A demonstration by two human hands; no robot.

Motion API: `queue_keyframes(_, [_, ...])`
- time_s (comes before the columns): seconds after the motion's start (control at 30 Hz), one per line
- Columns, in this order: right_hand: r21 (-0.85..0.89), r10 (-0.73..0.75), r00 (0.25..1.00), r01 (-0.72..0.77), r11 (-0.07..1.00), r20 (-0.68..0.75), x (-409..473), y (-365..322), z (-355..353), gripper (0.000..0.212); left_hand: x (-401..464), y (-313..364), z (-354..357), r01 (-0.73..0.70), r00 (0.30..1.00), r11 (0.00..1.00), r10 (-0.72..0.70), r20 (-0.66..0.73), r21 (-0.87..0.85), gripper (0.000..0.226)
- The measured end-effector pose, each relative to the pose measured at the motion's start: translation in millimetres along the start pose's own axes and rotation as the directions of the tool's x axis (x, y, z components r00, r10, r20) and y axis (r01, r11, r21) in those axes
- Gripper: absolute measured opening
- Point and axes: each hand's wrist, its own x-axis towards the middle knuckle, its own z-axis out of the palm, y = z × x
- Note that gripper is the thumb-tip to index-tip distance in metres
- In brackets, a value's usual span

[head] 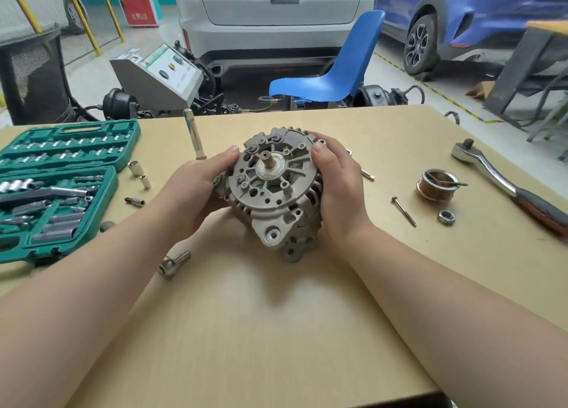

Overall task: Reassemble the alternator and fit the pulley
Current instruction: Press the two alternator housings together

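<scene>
The grey alternator (272, 189) stands tilted on the tan table (246, 315), its end plate and bare shaft facing me. My left hand (196, 189) grips its left side, thumb on the plate's rim. My right hand (336, 186) grips its right side, thumb on the upper right rim. The grooved pulley (435, 188) lies to the right with a thin metal piece across its top. A nut (446, 217) and a long bolt (404, 211) lie near it.
A green socket set case (58, 186) lies open at the left, with loose sockets (135, 168) and an extension bar (193, 134) beside it. A ratchet wrench (504, 183) lies at the far right. A socket adapter (173, 263) rests near my left forearm. A blue chair (338, 69) stands behind the table.
</scene>
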Motion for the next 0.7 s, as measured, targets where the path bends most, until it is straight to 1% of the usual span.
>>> queue_keyframes(0.07, [0.033, 0.022, 0.999, -0.023, 0.999, 0.041, 3, -2, -1, 0.037, -6, -1, -1, -0.035, 0.999, 0.998, 0.036, -0.021, 0.044, 0.033])
queue_keyframes(0.17, [0.064, 0.108, 0.983, -0.118, 0.991, 0.148, 14, -12, 0, 0.054, -20, -10, -2, -0.08, 0.992, 0.995, 0.085, -0.092, 0.062, 0.05])
queue_keyframes(0.2, [0.05, 0.153, 0.97, -0.165, 0.985, 0.187, 19, -16, 1, 0.06, -26, -15, -2, -0.092, 0.99, 0.993, 0.1, -0.101, 0.079, 0.052])
queue_keyframes(0.27, [0.025, 0.246, 0.927, -0.264, 0.964, 0.281, 29, -23, 2, 0.07, -40, -25, -2, -0.131, 0.984, 0.973, 0.151, -0.091, 0.19, 0.052])
queue_keyframes(0.3, [0.025, 0.28, 0.904, -0.304, 0.952, 0.324, 33, -24, 1, 0.072, -47, -28, -2, -0.163, 0.98, 0.952, 0.188, -0.073, 0.259, 0.054])
queue_keyframes(0.37, [0.042, 0.315, 0.873, -0.355, 0.934, 0.373, 38, -23, -2, 0.063, -53, -33, -3, -0.221, 0.969, 0.917, 0.246, -0.035, 0.331, 0.059])
queue_keyframes(0.43, [0.06, 0.333, 0.86, -0.384, 0.921, 0.387, 39, -19, -5, 0.059, -52, -34, -4, -0.239, 0.962, 0.913, 0.268, -0.044, 0.331, 0.06])
queue_keyframes(0.5, [0.07, 0.326, 0.872, -0.375, 0.925, 0.366, 38, -13, -10, 0.055, -46, -34, -5, -0.254, 0.961, 0.92, 0.276, -0.033, 0.299, 0.051])
queue_keyframes(0.53, [0.066, 0.312, 0.884, -0.355, 0.933, 0.347, 36, -12, -11, 0.051, -41, -32, -6, -0.251, 0.965, 0.935, 0.262, -0.014, 0.252, 0.044])
queue_keyframes(0.6, [0.054, 0.29, 0.898, -0.325, 0.944, 0.331, 32, -10, -16, 0.041, -28, -22, -7, -0.202, 0.979, 0.969, 0.201, 0.023, 0.144, 0.029])
queue_keyframes(0.67, [0.085, 0.269, 0.911, -0.308, 0.947, 0.312, 27, -10, -17, 0.037, -18, -7, -6, -0.111, 0.991, 0.993, 0.106, 0.085, 0.05, 0.033])
queue_keyframes(0.7, [0.113, 0.266, 0.917, -0.311, 0.944, 0.299, 24, -11, -16, 0.037, -14, -3, -5, -0.081, 0.988, 0.996, 0.076, 0.132, 0.032, 0.035])
